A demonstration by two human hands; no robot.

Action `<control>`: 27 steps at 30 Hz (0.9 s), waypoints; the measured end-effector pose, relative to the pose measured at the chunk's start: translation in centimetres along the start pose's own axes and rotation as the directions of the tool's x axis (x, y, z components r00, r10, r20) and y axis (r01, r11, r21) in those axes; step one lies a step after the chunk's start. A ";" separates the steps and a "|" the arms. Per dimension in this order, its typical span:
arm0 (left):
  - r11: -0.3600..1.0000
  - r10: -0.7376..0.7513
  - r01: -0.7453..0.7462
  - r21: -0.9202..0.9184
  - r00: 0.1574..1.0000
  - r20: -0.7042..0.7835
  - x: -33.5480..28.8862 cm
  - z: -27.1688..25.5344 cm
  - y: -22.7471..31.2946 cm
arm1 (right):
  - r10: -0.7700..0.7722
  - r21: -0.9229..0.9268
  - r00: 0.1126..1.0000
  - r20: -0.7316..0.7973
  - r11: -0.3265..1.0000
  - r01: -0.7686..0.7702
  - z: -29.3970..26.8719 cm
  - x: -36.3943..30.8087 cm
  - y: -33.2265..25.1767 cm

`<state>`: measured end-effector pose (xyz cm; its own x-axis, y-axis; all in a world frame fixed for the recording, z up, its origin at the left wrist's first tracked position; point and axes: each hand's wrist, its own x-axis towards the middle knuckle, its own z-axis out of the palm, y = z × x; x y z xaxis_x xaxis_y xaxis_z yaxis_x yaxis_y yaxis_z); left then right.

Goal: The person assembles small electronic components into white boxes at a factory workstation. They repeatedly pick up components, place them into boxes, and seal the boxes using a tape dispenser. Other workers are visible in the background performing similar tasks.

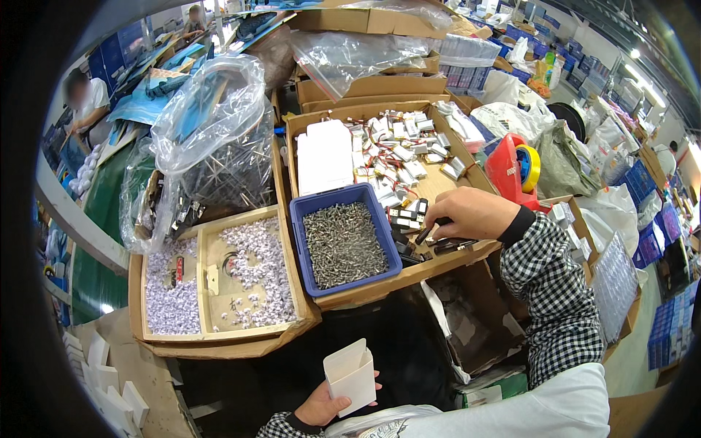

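Nearest, the left hand [319, 406] is gripping a small white open carton [351, 376], holding it upright below the blue bin [343, 244] of screws. Right of that bin, the right hand [471, 212] is closing its fingers on a dark small part [431, 228] inside the cardboard box [438, 266].

Open way in from above over blue bin [343, 244] of screws and shallow cardboard tray [219, 281] beside it. Crumpled plastic bag [212, 139] looms over tray's far end. Red tape dispenser [515, 171] blocks the right side; stacked cartons [372, 87] close off the back.
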<state>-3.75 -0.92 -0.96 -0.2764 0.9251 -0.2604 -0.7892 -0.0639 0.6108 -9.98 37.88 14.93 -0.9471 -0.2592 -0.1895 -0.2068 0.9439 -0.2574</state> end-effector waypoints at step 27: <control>0.936 0.182 -0.122 0.329 0.970 -0.158 0.2 0.1 -1.7 | -0.481 -0.280 0.874 -0.075 0.851 0.444 5.4 -1.8 -17.4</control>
<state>-2.44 -0.63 -1.99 -0.4989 0.8269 -0.2597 -0.5249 -0.0499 0.8497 -3.35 20.78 14.61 -0.7465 -0.6647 0.0291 -0.6654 0.7455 -0.0383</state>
